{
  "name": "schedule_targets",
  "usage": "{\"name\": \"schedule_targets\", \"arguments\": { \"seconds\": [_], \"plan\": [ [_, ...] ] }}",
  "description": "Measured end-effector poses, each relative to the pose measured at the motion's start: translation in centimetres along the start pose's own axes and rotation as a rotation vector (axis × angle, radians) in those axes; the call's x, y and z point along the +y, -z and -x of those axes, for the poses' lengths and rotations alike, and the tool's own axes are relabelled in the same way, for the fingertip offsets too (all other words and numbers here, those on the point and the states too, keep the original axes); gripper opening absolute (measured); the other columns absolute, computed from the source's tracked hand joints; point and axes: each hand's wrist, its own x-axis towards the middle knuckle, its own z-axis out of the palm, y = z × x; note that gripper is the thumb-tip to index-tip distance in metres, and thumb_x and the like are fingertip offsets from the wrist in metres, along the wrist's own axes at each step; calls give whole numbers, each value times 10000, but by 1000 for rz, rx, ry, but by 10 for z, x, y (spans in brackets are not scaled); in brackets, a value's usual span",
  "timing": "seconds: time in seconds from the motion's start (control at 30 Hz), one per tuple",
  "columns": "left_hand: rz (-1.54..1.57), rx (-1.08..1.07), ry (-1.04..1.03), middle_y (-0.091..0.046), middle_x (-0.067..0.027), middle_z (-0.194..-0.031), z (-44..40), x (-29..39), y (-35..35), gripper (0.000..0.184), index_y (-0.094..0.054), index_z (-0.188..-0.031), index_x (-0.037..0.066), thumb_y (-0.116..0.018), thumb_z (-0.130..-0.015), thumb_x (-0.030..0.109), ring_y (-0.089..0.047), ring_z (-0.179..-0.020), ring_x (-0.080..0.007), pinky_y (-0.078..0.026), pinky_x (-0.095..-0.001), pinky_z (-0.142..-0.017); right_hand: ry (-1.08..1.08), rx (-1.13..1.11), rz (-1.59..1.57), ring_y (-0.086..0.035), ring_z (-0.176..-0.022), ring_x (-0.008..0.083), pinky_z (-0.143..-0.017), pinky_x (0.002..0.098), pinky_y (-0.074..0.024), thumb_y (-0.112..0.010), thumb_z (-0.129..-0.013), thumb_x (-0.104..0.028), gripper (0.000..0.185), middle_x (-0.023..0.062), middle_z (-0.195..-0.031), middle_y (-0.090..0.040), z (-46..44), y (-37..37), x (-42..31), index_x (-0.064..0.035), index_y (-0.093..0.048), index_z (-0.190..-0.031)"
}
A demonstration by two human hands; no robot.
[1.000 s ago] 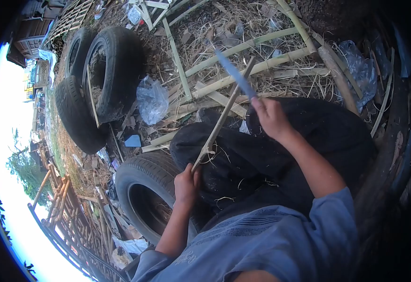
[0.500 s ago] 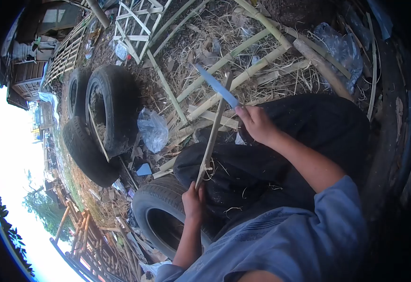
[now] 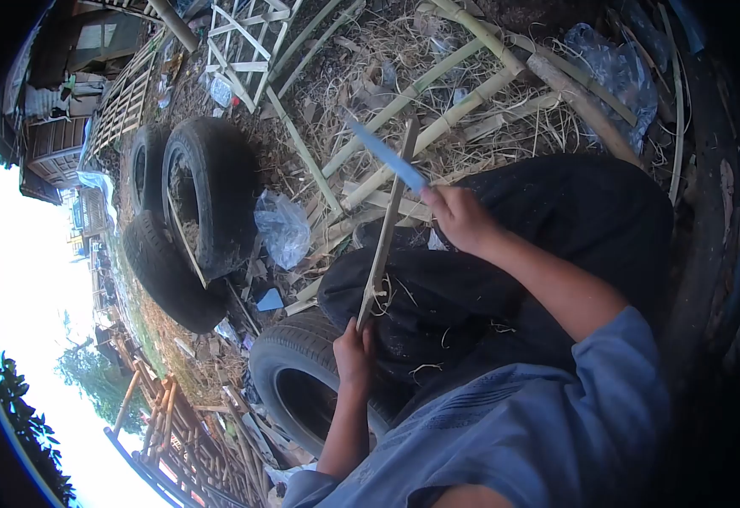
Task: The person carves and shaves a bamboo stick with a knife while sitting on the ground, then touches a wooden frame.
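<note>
Bamboo strip [image 3: 384, 241] is clamped in the left hand's [image 3: 354, 356] fingers, a knife [image 3: 389, 158] in the right hand's [image 3: 463, 222], tip past the strip's edge; strawy ground [image 3: 370, 72], 4 tyres [image 3: 221, 199].

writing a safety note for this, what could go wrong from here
The right hand holds a long knife whose blade crosses the bamboo strip, so a slip along the strip might carry it toward the bare left hand gripping the lower end.

The strip passes right over the dark-trousered leg, so a stroke that glances off could cut the knee.
</note>
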Motion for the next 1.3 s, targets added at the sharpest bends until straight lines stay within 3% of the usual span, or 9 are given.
{"name": "schedule_targets", "arguments": {
  "seconds": [0.07, 0.3, 0.37, 0.6, 0.7, 0.73, 0.83, 1.23, 1.3],
  "plan": [
    [-31, 25, -34, -558, -155, -587, 0, -9, -6, 233, -603, -910, -35, -544, -937, 189, -578, -514, -226, -444, -353, -536, 34, -26, 61, -623, -700, 438, -611, 500, -475, -439, -983, -386, 456, 237, -664, -610, 17, -19, 9, 9, -597, -818],
    [-15, 41, -69, -543, -158, -579, -1, -5, -3, 228, -590, -879, -37, -551, -935, 180, -560, -503, -225, -437, -346, -531, 63, 93, -36, -600, -582, 359, -533, 412, -420, -449, -994, -346, 443, 187, -595, -559, 6, -7, -1, -1, -554, -738],
    [-20, 23, -28, -536, -159, -576, 0, -5, -3, 233, -586, -874, -42, -560, -932, 182, -528, -491, -215, -428, -344, -525, 146, -89, 208, -602, -594, 371, -548, 423, -432, -444, -994, -347, 435, 187, -604, -564, 23, -18, 2, 4, -569, -769],
    [6, -4, -17, -521, -162, -581, -2, -3, -2, 237, -583, -886, -45, -565, -929, 187, -475, -494, -183, -425, -337, -532, 62, -36, 91, -639, -638, 392, -547, 491, -469, -422, -986, -413, 488, 208, -622, -605, 16, -13, 3, -4, -591, -780],
    [52, -21, 11, -533, -177, -594, -3, -3, 0, 229, -588, -907, -45, -561, -927, 181, -509, -499, -210, -434, -347, -542, 297, -358, 507, -644, -685, 412, -599, 485, -505, -418, -969, -466, 515, 210, -667, -628, 52, -40, 0, -13, -605, -809],
    [86, 1, 7, -542, -196, -609, -1, 7, 2, 221, -589, -910, -36, -560, -927, 182, -558, -519, -290, -443, -365, -553, 284, -377, 483, -641, -678, 410, -605, 488, -495, -429, -971, -442, 487, 216, -662, -623, 47, -33, -1, -17, -614, -822],
    [35, -12, -4, -585, -234, -668, -2, 0, 0, 228, -576, -889, -3, -571, -929, 222, -602, -666, -430, -455, -436, -568, 159, -157, 170, -644, -656, 391, -571, 483, -481, -439, -980, -410, 458, 209, -637, -615, 23, -18, -3, -20, -610, -812],
    [10, -35, 25, -593, -236, -670, -4, 0, 0, 241, -578, -904, -13, -564, -930, 226, -612, -676, -429, -462, -448, -579, 75, 79, 159, -612, -589, 403, -517, 464, -468, -453, -989, -329, 402, 209, -580, -577, 3, 4, -18, 13, -600, -837],
    [46, -36, 45, -590, -238, -671, -2, 1, 1, 236, -579, -903, -14, -568, -928, 221, -610, -678, -431, -460, -449, -579, 171, -108, 261, -638, -619, 353, -552, 425, -459, -469, -987, -290, 361, 189, -621, -593, 18, -21, 9, 23, -598, -862]
  ]
}}
